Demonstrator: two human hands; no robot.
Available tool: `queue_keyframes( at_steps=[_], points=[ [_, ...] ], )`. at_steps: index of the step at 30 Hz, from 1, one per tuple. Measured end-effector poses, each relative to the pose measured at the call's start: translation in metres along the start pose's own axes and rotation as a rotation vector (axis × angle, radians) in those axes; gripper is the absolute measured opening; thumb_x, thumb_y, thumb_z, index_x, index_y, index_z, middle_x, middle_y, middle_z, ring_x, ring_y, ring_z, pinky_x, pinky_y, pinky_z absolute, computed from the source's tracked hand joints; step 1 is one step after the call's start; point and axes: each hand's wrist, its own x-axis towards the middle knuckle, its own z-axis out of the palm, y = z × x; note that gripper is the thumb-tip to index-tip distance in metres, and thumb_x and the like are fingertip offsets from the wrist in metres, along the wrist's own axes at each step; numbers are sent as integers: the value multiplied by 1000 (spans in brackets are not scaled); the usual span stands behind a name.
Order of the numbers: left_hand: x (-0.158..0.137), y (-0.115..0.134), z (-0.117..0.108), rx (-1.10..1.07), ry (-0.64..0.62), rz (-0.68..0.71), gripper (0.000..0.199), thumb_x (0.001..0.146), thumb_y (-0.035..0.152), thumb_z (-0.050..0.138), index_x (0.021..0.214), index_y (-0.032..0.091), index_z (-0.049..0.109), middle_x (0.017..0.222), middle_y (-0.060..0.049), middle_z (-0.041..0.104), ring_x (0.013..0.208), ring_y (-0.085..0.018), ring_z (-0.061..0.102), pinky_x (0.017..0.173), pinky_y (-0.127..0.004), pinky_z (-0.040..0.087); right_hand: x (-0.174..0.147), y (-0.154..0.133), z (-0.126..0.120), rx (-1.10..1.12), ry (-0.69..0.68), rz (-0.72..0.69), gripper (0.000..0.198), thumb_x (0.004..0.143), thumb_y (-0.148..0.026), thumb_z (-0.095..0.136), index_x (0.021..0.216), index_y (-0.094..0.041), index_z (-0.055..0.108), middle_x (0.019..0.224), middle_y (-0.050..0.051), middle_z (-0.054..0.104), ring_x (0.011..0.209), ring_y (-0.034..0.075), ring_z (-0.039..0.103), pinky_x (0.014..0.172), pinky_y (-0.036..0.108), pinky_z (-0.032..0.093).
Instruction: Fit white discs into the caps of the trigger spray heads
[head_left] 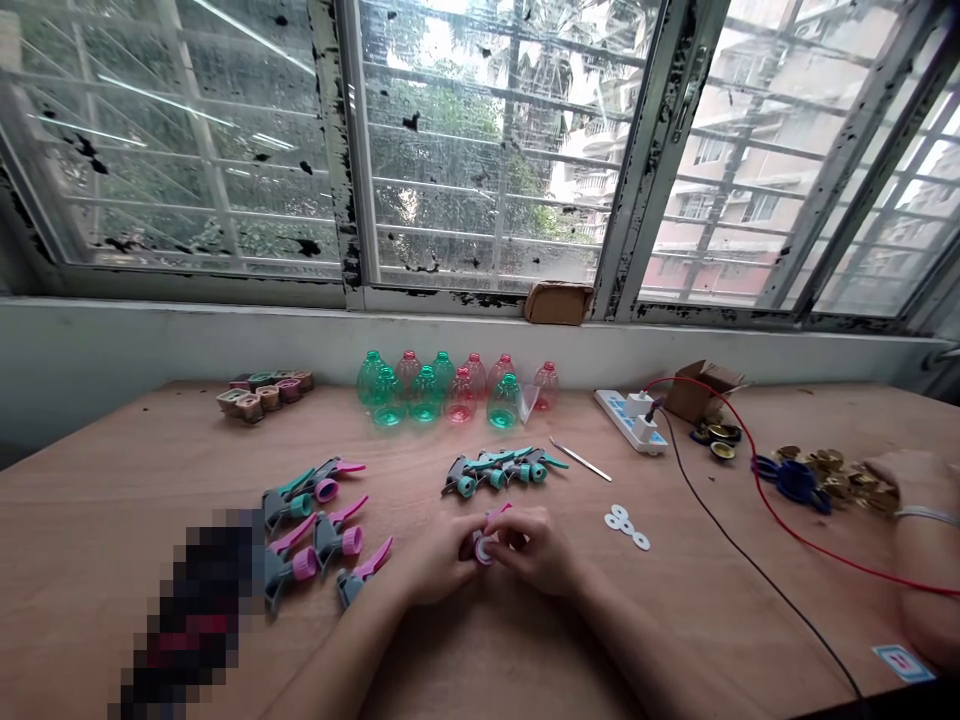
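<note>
Near the table's front, my left hand (441,562) is closed around a pink-collared trigger spray head (501,509), mostly hidden by the fingers. A white washer (484,549) shows in its collar opening, facing me. My right hand (546,556) pinches at the washer's edge, its fingertips pressed together. More pink-and-grey spray heads (330,535) lie to the left of my hands. Just beyond them is a row of teal-and-grey spray heads (499,470). Several loose white washers (627,526) lie to the right, with a thin white stick (581,460) farther back.
Green and pink clear bottles (426,395) stand at the back. A power strip (630,420) with red and black cables (720,510) lies to the right. Another person's hand (911,480) rests by gold parts (832,475). Small containers (264,395) sit back left.
</note>
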Motion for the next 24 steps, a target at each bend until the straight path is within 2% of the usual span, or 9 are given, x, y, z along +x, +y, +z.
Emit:
queue_keyframes(
  at_steps=[6,10,16,24],
  points=[
    [2,-2,3,-5,5,14,29,75,14,50,101,20,61,86,0,66,73,-13,54,64,-21,37,0,2,-2,-87,-55,-85,14,85,-25,59,80,-21,70,72,3,67,58,12,54,57,23,40],
    [1,-2,4,-12,35,5,23,76,15,51,96,19,61,80,1,63,69,-13,53,61,-21,36,-1,3,-2,-150,-86,-113,12,84,-23,60,83,-23,72,77,3,70,62,12,58,59,23,41],
    [0,1,3,26,23,-39,19,79,19,49,95,20,60,80,1,63,68,-13,53,60,-21,35,-2,1,-3,-172,-55,-80,11,81,-22,64,85,-25,73,74,1,71,57,11,58,58,22,42],
    [0,-5,4,113,38,-48,17,78,20,52,91,22,63,77,0,64,68,-15,55,58,-22,32,-1,0,-1,-206,-18,-110,11,79,-20,64,80,-25,73,70,-1,70,56,11,58,57,22,41]
  ],
)
